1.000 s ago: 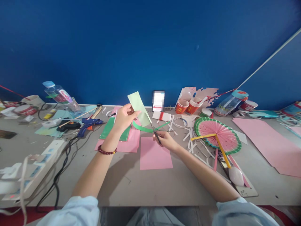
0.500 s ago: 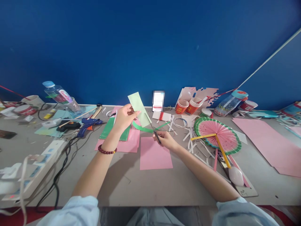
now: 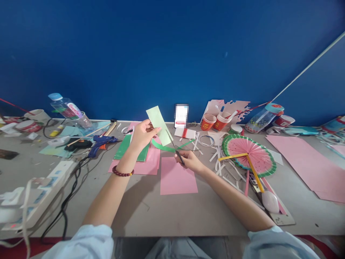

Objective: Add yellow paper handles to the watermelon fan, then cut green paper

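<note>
My left hand (image 3: 147, 133) pinches a pale green strip of paper (image 3: 159, 120) by its left edge, holding it tilted above the table. Closed round the handles of dark scissors (image 3: 179, 157), my right hand (image 3: 190, 160) keeps the blades at the lower right edge of that paper. A thin green paper strip (image 3: 161, 146) curves behind and below the pale piece. Under the scissors a pink paper sheet (image 3: 178, 180) lies flat. Left of it, a green packet (image 3: 144, 153) rests on more pink paper (image 3: 155, 167), partly covered by my left forearm.
A blue glue gun (image 3: 101, 144), black cables and a white power strip (image 3: 50, 190) lie at left. A phone (image 3: 181, 115) stands at the blue wall, near red paper cups (image 3: 208, 123). At right are white paper scraps and a watermelon-patterned folding fan (image 3: 253, 154).
Almost nothing differs. The pale green paper and both hands stay in nearly the same place, with the scissors still at the paper's edge.
</note>
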{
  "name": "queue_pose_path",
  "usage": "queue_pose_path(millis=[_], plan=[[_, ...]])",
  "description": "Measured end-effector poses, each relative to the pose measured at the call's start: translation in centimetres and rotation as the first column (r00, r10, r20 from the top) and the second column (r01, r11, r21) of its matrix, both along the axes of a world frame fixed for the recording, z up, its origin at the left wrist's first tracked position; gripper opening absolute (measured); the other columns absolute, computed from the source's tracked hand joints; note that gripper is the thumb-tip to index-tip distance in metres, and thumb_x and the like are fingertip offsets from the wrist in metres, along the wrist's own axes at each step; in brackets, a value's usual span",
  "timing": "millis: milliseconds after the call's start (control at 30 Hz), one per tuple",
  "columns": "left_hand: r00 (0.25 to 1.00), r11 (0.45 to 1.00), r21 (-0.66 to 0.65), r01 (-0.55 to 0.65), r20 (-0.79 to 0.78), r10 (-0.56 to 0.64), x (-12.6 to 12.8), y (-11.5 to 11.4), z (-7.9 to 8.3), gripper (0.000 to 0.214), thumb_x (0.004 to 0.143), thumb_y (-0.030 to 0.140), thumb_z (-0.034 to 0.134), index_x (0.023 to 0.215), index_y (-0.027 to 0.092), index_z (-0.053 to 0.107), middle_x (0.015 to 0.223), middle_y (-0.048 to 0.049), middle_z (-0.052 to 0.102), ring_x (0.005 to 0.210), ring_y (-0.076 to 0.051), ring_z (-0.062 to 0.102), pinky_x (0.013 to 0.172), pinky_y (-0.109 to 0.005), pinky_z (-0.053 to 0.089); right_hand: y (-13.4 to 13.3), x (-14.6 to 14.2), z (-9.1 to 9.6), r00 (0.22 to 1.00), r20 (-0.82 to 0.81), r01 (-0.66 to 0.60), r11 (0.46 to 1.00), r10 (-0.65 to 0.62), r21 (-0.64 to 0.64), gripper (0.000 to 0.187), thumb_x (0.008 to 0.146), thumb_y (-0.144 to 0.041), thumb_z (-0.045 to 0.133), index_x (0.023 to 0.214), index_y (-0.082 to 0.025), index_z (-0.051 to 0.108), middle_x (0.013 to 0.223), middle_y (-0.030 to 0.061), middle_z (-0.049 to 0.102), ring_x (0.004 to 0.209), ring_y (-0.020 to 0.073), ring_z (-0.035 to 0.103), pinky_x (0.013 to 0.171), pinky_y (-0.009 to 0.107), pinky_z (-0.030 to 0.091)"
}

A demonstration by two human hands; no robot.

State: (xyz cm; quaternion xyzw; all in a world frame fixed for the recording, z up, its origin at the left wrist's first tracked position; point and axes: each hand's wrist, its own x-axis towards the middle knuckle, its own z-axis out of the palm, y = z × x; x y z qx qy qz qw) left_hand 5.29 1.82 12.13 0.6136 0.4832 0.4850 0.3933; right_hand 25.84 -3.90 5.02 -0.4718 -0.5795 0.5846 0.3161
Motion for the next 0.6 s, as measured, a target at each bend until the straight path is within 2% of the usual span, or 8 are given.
queue_pose_path(millis=[267,600], plan=[[0.999,1.000,0.000,0.030,0.019,-0.030,0.13,0.04,-0.16,0.035,0.067,0.037,0.072,0.094,0.014,0.064,0.084,-0.0082,0.071,0.064,-0.016,0.065,0.055,-0.026,0.053,0.01,0.20,-0.19,0.999,-0.035,-0.040,0.999,0.040,-0.016,0.041,0.073,-0.057,0.059,0.064,-0.018,0.049,0.048,-0.0066,0.037,0.044,0.0069,0.032,0.042,0.021,0.025],[0.998,0.998,-0.022,0.064,0.001,-0.064,0.90,-0.58,-0.18,0.035,0.069,0.036,0.071,0.097,0.016,0.065,0.087,-0.0091,0.071,0.067,-0.017,0.065,0.056,-0.027,0.054,-0.02,0.05,0.24,0.998,-0.063,-0.032,0.999,0.030,-0.023,0.044,0.071,-0.060,0.059,0.063,-0.018,0.048,0.046,-0.0075,0.036,0.042,0.0064,0.031,0.042,0.022,0.023]])
